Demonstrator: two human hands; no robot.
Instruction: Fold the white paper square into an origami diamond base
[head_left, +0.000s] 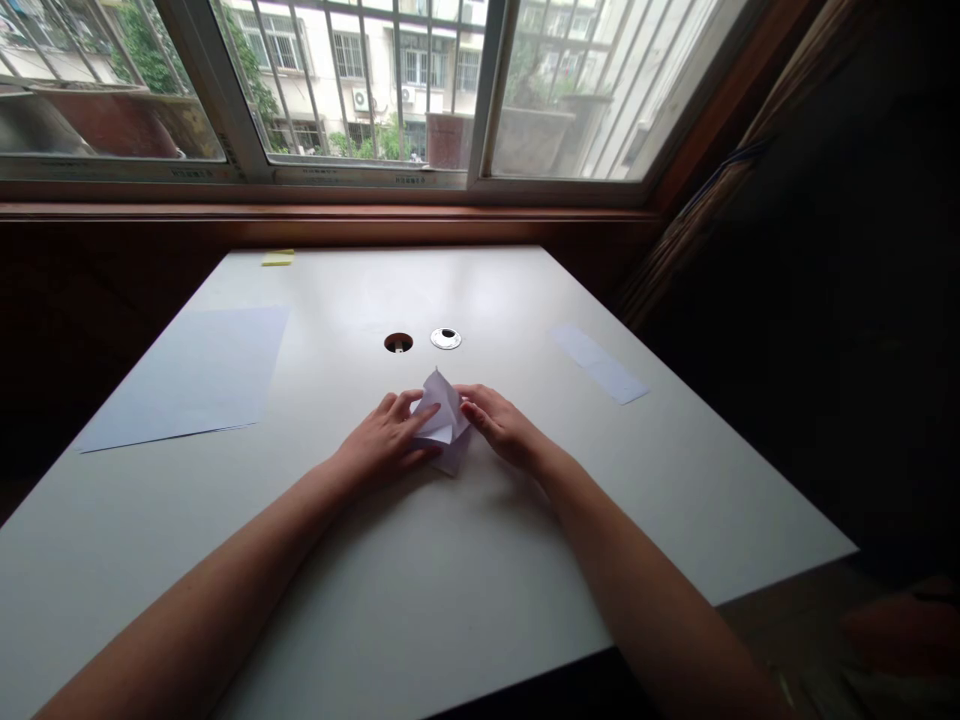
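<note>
A small piece of folded white paper (444, 412) is between my two hands at the middle of the white table. One point of it rises upward, and a lower flap reaches toward me. My left hand (390, 432) grips its left side, the thumb lying across the front of the fold. On the right edge, my right hand (499, 420) pinches the paper between thumb and fingers. Some of the fingertips are hidden behind the paper.
Flat white sheets (195, 365) lie at the left of the table (360, 620). A folded paper strip (598, 362) lies at the right. Beyond my hands are a round cable hole (398, 343) and its cover (446, 339). Yellow sticky notes (278, 258) sit at the far edge, below the window.
</note>
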